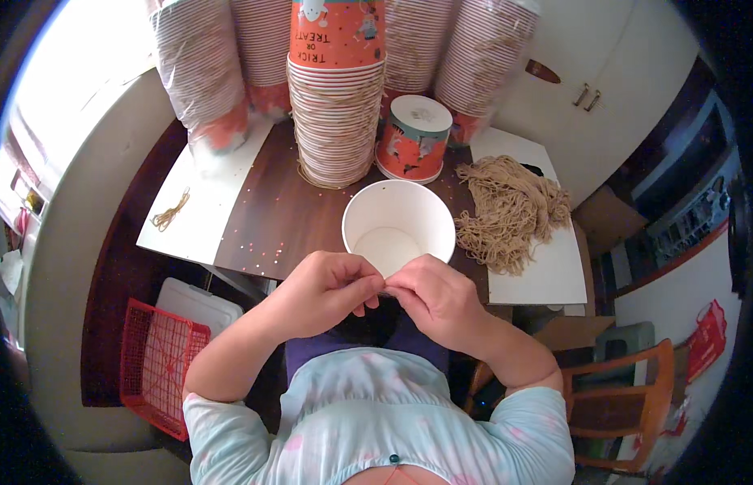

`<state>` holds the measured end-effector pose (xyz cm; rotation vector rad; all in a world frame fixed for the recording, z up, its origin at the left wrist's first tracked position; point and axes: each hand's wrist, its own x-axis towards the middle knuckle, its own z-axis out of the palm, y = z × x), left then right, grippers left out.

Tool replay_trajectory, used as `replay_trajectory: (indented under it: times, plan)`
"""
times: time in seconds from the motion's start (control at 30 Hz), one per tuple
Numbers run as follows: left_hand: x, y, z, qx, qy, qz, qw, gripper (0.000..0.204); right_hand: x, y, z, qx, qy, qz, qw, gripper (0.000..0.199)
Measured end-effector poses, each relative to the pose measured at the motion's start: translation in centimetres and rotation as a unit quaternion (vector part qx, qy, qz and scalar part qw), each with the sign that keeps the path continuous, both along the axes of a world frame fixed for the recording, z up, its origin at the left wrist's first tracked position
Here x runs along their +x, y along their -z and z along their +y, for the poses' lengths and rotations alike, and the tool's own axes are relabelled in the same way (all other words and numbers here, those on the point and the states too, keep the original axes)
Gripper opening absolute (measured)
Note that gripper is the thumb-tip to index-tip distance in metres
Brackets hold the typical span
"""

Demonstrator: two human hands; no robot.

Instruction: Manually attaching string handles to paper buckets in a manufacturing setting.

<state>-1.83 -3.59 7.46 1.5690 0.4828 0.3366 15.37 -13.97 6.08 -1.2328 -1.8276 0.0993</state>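
A white paper bucket [399, 212] stands at the table's near edge with its mouth facing me, and its inside shows bare. At its near rim my left hand [332, 293] and my right hand [437, 297] meet, thumbs and fingers pinched together. Whatever sits between the fingertips is too small and covered to make out. Right of the bucket lies a big tangled heap of tan cords [514, 210]. Behind it, an orange printed bucket [414, 141] rests upside down beside a tall stack of nested buckets [336, 121] with cords hanging on their rims.
More bucket stacks in clear plastic [200, 73] line the back. A small bundle of cord [171, 210] and scattered red and white dots [263, 252] lie on the left of the table [267, 194]. Below are a red basket [158, 364] at left and a wooden chair [627, 396] at right.
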Motion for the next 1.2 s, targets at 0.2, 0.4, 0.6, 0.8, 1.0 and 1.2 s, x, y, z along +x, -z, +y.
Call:
replay_trajectory:
  times: [0.2,0.4,0.6,0.8,1.0,1.2]
  plan:
    - [0.1,0.2,0.1,0.034,0.009,0.022,0.999,0.017,0.0,0.1,-0.4,0.041,0.032,-0.100,0.994,0.014]
    - [1.4,-0.5,0.9,0.162,-0.017,0.013,0.986,0.010,1.0,-0.2,0.7,-0.013,0.043,-0.014,0.999,0.012]
    - [6.1,0.0,6.0,0.557,-0.126,-0.011,0.821,0.037,4.9,-0.3,4.3,-0.127,0.096,0.045,0.986,0.009]
    - [8.9,3.5,12.5,0.410,-0.058,0.133,0.901,0.050,8.8,-0.6,9.0,-0.291,0.077,0.092,0.949,0.016]
    - [5.7,5.1,6.8,0.151,-0.155,0.070,0.974,0.038,8.1,0.2,9.9,-0.309,0.044,0.007,0.950,0.018]
    - [4.5,6.4,3.7,-0.127,-0.197,-0.042,0.971,0.034,6.7,2.7,10.3,-0.314,-0.002,0.015,0.949,0.015]
